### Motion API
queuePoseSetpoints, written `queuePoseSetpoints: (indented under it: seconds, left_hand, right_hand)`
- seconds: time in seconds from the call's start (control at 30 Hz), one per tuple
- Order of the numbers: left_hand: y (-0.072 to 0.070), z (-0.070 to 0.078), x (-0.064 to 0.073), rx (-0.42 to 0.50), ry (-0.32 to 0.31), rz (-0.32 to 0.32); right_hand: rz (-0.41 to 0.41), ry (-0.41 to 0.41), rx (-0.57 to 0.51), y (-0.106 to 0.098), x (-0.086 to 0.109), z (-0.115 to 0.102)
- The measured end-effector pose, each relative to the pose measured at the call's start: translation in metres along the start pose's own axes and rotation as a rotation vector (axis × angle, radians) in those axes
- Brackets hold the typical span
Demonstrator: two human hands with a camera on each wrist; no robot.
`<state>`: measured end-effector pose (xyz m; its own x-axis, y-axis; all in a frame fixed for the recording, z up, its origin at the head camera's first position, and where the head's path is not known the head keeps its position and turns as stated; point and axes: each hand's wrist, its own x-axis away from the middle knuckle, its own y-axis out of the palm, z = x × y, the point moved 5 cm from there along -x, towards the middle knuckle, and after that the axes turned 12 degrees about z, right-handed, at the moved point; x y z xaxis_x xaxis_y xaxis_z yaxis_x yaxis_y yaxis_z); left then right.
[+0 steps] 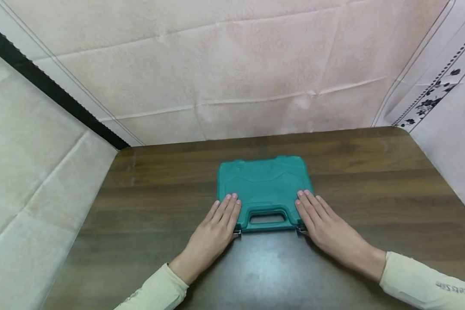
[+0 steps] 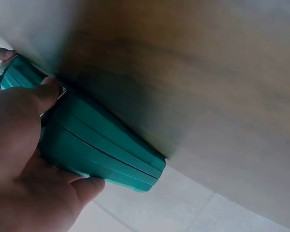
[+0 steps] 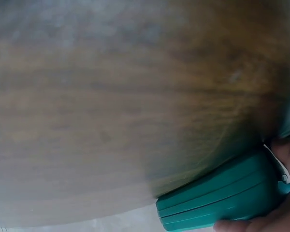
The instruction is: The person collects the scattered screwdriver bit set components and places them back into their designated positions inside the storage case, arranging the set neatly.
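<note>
A closed teal plastic carrying case [image 1: 265,181] lies flat on the wooden table, its handle toward me. My left hand [image 1: 214,232] rests straight fingers on the lid's left front corner. Its thumb is at the left latch [image 1: 237,230], as the left wrist view of the case [image 2: 101,140] shows. On the opposite corner my right hand [image 1: 331,230] lies likewise, fingers extended on the lid and thumb by the right latch [image 1: 301,226]. The right wrist view catches the case's side [image 3: 217,198] and part of that hand. What the case contains is hidden.
The brown wooden table [image 1: 159,202] extends around the case, with a rounded far right corner. Behind it hangs a pale creased sheet [image 1: 232,77]. A black strip [image 1: 54,86] runs down at the left, and a floral border [image 1: 430,103] at the right.
</note>
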<state>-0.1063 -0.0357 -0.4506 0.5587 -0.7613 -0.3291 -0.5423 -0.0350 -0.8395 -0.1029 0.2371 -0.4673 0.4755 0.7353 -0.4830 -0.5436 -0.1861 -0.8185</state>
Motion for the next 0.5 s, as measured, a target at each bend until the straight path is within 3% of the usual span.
queuePoseSetpoints:
  seconds: [0.13, 0.33, 0.5]
  left_hand:
    - [-0.0003, -0.0001, -0.0012, 0.014, 0.007, -0.001]
    - [-0.0013, -0.0057, -0.0004, 0.032, 0.008, 0.045]
    - [-0.0021, -0.0088, -0.0011, 0.121, -0.002, 0.031]
  right_hand:
    - [0.001, 0.021, -0.025, -0.0014, 0.0007, -0.0007]
    - [0.006, 0.034, -0.043, -0.0057, -0.0039, -0.0037]
    - [0.005, 0.034, -0.044, -0.0069, -0.0029, -0.0043]
